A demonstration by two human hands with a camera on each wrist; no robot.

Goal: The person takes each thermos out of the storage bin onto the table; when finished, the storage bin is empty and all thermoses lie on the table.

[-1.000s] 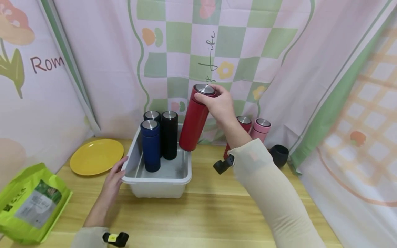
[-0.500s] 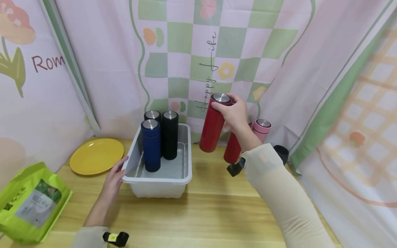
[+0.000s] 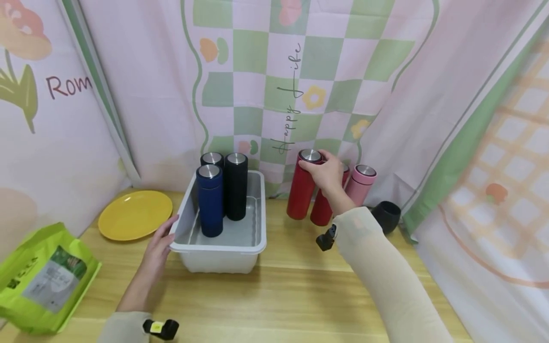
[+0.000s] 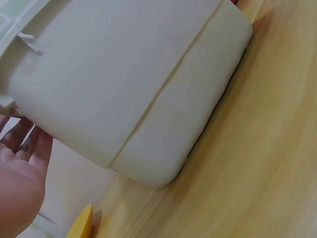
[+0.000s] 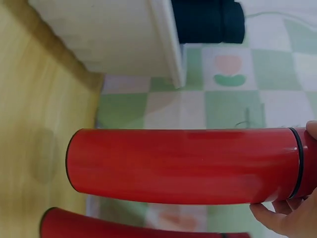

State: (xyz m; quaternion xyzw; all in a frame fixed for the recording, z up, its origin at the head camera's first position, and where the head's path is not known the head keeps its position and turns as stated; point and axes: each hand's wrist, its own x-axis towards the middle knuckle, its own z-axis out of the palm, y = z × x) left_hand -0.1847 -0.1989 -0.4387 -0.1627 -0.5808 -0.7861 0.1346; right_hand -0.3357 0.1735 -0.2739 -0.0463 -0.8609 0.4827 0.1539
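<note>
My right hand [image 3: 328,174] grips a red thermos flask [image 3: 298,195] near its steel-topped cap, with thumb and fingers around the neck. In the right wrist view the flask [image 5: 183,166] hangs nearly upright, its base close over the table. A second red flask [image 3: 320,210] stands just right of it, partly behind my hand and forearm. My left hand [image 3: 155,250] lies along the left side of a grey plastic bin [image 3: 218,249], fingertips right at the rim. Inside the bin stand a blue flask [image 3: 210,205], a black flask [image 3: 237,190] and another dark flask [image 3: 212,158] behind the blue one.
A pink flask [image 3: 360,186] and a black cup [image 3: 387,215] stand farther right, partly hidden by my sleeve. On the left are a yellow plate [image 3: 135,215] and a green bag [image 3: 47,281]. Printed curtains [image 3: 249,52] hang close behind the table.
The red flask has been carried right, out from above the bin's right edge, then lowered beside the other red flask and made more upright. My left hand stays at the bin.
</note>
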